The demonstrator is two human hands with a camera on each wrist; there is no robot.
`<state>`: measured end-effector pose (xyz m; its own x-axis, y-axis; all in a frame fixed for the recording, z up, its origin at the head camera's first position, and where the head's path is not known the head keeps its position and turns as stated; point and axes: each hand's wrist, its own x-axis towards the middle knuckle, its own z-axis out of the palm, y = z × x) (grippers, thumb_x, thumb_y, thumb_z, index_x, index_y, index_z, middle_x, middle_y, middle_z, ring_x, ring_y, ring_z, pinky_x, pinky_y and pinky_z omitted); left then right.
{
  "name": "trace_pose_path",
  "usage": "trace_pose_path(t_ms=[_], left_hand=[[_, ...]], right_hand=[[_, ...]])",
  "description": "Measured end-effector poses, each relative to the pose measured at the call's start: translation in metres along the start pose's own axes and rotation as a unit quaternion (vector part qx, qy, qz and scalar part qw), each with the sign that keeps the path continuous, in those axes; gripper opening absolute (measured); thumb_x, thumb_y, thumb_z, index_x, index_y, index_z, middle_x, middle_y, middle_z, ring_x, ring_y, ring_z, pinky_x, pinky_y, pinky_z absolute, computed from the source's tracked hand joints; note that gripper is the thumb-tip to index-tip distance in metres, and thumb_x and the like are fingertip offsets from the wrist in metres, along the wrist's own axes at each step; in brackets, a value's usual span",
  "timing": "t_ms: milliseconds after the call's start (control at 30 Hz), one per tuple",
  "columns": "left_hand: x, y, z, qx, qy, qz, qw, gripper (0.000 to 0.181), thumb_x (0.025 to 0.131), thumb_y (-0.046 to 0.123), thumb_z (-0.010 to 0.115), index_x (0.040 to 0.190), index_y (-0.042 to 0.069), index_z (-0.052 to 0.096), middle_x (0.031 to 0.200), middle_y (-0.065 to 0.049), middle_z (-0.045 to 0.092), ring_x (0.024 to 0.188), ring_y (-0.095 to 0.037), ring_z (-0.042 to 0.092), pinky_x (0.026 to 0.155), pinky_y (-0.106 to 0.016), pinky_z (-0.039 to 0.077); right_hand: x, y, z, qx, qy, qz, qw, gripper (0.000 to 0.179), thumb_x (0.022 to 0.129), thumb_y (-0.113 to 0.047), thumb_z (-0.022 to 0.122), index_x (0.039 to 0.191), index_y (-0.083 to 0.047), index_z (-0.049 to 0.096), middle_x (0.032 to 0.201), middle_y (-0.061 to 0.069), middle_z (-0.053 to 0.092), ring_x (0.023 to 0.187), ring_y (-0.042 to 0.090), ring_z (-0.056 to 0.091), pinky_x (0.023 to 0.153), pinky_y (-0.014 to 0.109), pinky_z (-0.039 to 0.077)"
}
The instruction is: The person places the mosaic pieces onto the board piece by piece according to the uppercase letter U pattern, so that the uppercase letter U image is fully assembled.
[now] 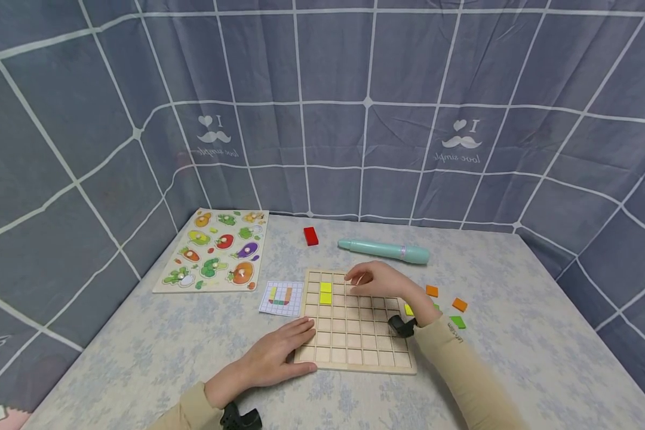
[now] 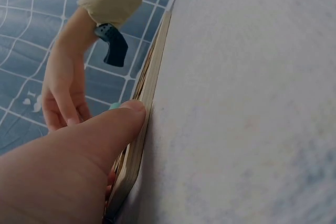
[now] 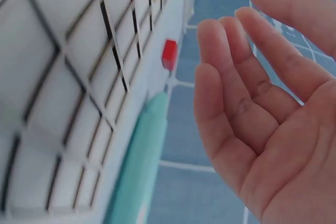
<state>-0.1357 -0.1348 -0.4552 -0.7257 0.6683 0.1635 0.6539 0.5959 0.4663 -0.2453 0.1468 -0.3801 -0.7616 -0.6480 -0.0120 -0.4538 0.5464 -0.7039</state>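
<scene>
A wooden grid board point(image 1: 355, 341) lies flat on the table, with two yellow square tiles point(image 1: 325, 298) set one above the other in its upper left cells. My left hand point(image 1: 273, 357) rests on the board's left border, fingers extended; its thumb point(image 2: 123, 121) touches the front edge. Over the board's upper right part hovers my right hand point(image 1: 380, 279), its fingers loosely bent. The right wrist view shows nothing between those fingers point(image 3: 210, 93). Left of the board lies a small gridded pattern card point(image 1: 266, 307) printed with a coloured U shape.
Orange tiles point(image 1: 459, 304), a green tile point(image 1: 458, 322) and a yellow tile point(image 1: 408, 310) lie right of the board, partly behind my right wrist. Behind it are a red block point(image 1: 310, 236) and a turquoise pen-shaped object point(image 1: 384, 249). A vegetable puzzle board point(image 1: 215, 251) lies back left.
</scene>
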Motion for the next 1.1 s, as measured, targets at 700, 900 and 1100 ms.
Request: trace_pose_path(t_ms=[700, 900, 1100], left_hand=[[-0.001, 0.001, 0.0, 0.004, 0.007, 0.009, 0.9999, 0.069, 0.091, 0.052, 0.053, 0.138, 0.003, 0.047, 0.148, -0.008, 0.036, 0.138, -0.022, 0.028, 0.109, -0.04, 0.031], [-0.001, 0.001, 0.0, 0.006, 0.011, 0.011, 0.9999, 0.068, 0.091, 0.051, 0.053, 0.137, 0.002, 0.048, 0.147, -0.009, 0.037, 0.137, -0.023, 0.029, 0.108, -0.04, 0.031], [-0.001, 0.001, 0.0, 0.002, 0.011, 0.011, 0.9999, 0.068, 0.091, 0.051, 0.054, 0.137, 0.002, 0.048, 0.147, -0.009, 0.038, 0.137, -0.023, 0.029, 0.108, -0.04, 0.031]], right_hand=[[-0.066, 0.041, -0.028, 0.008, 0.076, 0.04, 0.9963, 0.035, 0.089, -0.016, 0.067, 0.116, 0.004, 0.061, 0.098, 0.01, 0.064, 0.082, 0.02, 0.061, 0.068, 0.031, 0.053], [-0.076, 0.052, -0.025, 0.002, 0.085, 0.054, 0.995, 0.029, 0.088, -0.015, 0.067, 0.113, 0.0, 0.063, 0.094, 0.003, 0.064, 0.081, 0.017, 0.06, 0.067, 0.029, 0.052], [-0.083, 0.063, -0.022, -0.014, 0.083, 0.052, 0.9951, 0.027, 0.088, -0.012, 0.066, 0.112, 0.0, 0.064, 0.092, 0.004, 0.065, 0.078, 0.015, 0.059, 0.065, 0.029, 0.051]])
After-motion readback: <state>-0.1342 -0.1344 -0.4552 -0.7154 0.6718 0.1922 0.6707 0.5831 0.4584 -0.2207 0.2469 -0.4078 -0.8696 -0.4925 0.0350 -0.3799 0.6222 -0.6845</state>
